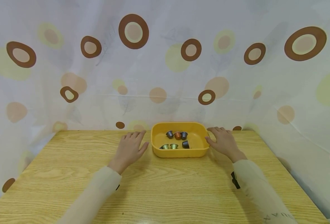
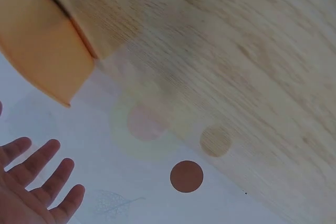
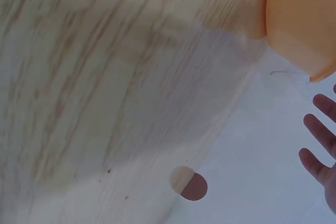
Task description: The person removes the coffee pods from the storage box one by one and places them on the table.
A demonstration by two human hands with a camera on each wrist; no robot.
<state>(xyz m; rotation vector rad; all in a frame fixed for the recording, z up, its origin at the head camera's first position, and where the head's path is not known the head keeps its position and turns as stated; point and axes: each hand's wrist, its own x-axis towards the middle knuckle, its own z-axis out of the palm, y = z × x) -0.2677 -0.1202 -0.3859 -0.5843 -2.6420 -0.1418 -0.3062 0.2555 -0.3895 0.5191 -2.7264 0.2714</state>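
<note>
A yellow rectangular tub [image 1: 178, 153] stands at the far edge of the table, with several small coffee capsules inside. Among them are an orange capsule [image 1: 177, 135], dark ones such as the black capsule [image 1: 185, 144], and a gold-green capsule [image 1: 174, 146]. My left hand [image 1: 130, 147] is held just left of the tub, its fingers spread and a gap between thumb and wall. On the other side, my right hand [image 1: 223, 140] has its fingertips right at the tub's right rim, fingers extended. In the left wrist view the left fingers [image 2: 39, 163] appear loosely spread, holding nothing.
The wooden table [image 1: 165, 189] reaches back to a patterned curtain [image 1: 159, 71] hanging right behind the tub. The curtain also runs along the left and right sides. A black strap piece [image 1: 235, 180] shows at the right sleeve.
</note>
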